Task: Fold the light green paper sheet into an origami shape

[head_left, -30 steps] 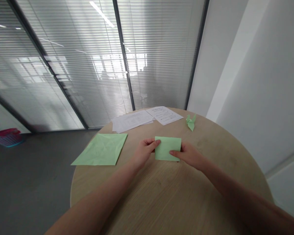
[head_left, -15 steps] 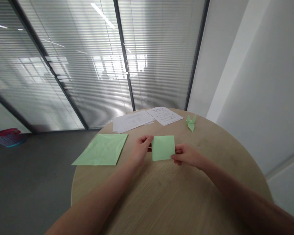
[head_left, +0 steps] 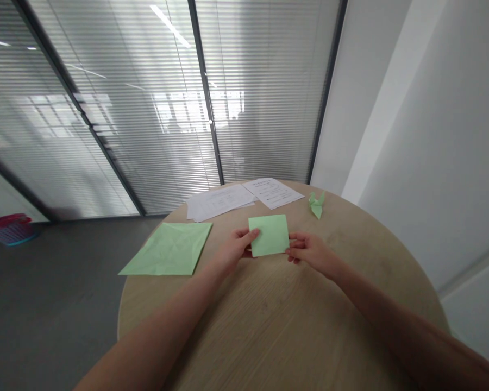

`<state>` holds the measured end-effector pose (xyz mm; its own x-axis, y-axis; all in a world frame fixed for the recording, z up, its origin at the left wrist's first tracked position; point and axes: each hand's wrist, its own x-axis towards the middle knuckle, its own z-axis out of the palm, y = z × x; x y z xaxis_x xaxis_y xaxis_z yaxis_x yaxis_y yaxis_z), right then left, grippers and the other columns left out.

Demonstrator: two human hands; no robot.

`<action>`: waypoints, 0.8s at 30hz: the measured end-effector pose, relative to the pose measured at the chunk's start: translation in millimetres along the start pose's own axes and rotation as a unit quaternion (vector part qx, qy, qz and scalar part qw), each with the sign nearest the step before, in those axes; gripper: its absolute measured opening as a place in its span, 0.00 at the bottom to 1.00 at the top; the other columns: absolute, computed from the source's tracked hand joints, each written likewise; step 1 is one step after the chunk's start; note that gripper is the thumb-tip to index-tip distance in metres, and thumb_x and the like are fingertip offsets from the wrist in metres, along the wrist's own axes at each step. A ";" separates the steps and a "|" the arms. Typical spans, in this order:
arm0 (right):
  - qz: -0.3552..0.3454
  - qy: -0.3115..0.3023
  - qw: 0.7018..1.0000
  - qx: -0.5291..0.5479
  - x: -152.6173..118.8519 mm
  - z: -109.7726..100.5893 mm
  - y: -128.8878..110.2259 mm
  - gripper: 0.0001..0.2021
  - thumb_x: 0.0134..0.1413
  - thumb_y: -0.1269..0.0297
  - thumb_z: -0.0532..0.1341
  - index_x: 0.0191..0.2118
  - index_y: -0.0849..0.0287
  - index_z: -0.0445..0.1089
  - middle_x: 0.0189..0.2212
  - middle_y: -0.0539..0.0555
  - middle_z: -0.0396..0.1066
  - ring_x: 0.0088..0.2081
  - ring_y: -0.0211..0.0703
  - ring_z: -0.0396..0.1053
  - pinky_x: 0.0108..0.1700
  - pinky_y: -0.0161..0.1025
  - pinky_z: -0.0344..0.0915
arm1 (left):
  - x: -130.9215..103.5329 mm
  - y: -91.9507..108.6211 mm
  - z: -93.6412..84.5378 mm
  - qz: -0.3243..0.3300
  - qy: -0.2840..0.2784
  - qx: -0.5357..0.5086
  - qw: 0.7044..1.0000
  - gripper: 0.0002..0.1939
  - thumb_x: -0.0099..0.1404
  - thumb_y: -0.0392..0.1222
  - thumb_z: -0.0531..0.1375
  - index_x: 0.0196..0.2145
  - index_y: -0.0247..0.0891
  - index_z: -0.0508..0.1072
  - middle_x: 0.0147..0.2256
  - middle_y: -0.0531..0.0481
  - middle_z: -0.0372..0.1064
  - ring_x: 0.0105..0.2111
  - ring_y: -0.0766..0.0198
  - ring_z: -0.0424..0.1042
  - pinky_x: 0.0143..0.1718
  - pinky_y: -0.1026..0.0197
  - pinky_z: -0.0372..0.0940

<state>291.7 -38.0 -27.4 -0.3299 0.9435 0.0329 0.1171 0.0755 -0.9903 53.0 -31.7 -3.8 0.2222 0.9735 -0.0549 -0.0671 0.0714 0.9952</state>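
Note:
A small square of light green paper (head_left: 269,235) is held up over the round table, tilted so that its flat face shows. My left hand (head_left: 238,247) pinches its left edge, thumb on the front and fingers mostly hidden behind. At the lower right corner, my right hand (head_left: 309,252) has its thumb and fingertips closed on the paper's edge. To the left lies a larger green paper sheet (head_left: 169,250) with creases. A small folded green origami bird (head_left: 317,205) stands farther back on the right.
White printed sheets (head_left: 224,201) lie overlapping at the back of the wooden table (head_left: 269,326). Beyond them rises a glass partition with blinds (head_left: 264,108); a white wall (head_left: 444,136) is on the right. A red and blue basket (head_left: 10,231) sits on the floor at far left.
The small paper square has moved slightly up and left and turned a little. My left thumb now reaches further over its face. Other things on the table stay put.

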 end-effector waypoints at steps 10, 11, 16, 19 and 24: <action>0.025 0.054 0.996 0.065 0.1 0.0 -1.1 0.20 0.52 0.46 0.68 0.41 0.58 0.77 0.36 0.56 0.78 0.31 0.41 0.73 0.30 0.37 0.68 | -0.1 -10.0 8.4 -0.045 0.001 0.049 0.998 0.13 0.63 0.46 0.67 0.36 0.31 0.75 0.25 0.49 0.72 0.20 0.66 0.70 0.25 0.63 0.69; 0.028 0.057 0.996 0.066 0.2 -0.4 -1.2 0.20 0.52 0.46 0.68 0.41 0.58 0.77 0.36 0.57 0.77 0.31 0.41 0.73 0.30 0.37 0.68 | 0.7 -9.4 7.0 -0.043 0.003 0.037 0.998 0.14 0.62 0.46 0.67 0.36 0.31 0.75 0.26 0.49 0.72 0.21 0.66 0.70 0.26 0.63 0.69; 0.035 0.056 0.996 0.053 -1.4 2.1 -3.1 0.21 0.50 0.45 0.69 0.41 0.57 0.76 0.36 0.56 0.77 0.31 0.41 0.72 0.30 0.36 0.67 | 2.3 -6.9 3.7 -0.034 -0.007 0.001 0.999 0.14 0.62 0.45 0.68 0.36 0.31 0.74 0.25 0.50 0.71 0.22 0.67 0.69 0.28 0.62 0.71; 0.044 0.040 0.998 0.026 -3.1 5.4 -5.3 0.21 0.48 0.46 0.69 0.40 0.57 0.76 0.36 0.56 0.77 0.32 0.41 0.71 0.30 0.36 0.66 | 0.9 -6.6 4.6 -0.030 -0.013 0.004 0.999 0.14 0.61 0.45 0.68 0.35 0.31 0.73 0.24 0.51 0.70 0.21 0.67 0.69 0.28 0.62 0.70; 0.029 0.019 0.998 -0.052 -4.2 7.2 -8.2 0.17 0.49 0.48 0.68 0.31 0.58 0.75 0.29 0.54 0.75 0.26 0.37 0.66 0.28 0.36 0.62 | -1.5 -7.1 6.9 -0.037 -0.025 0.023 0.999 0.13 0.62 0.45 0.68 0.36 0.31 0.73 0.26 0.49 0.71 0.22 0.67 0.71 0.27 0.62 0.71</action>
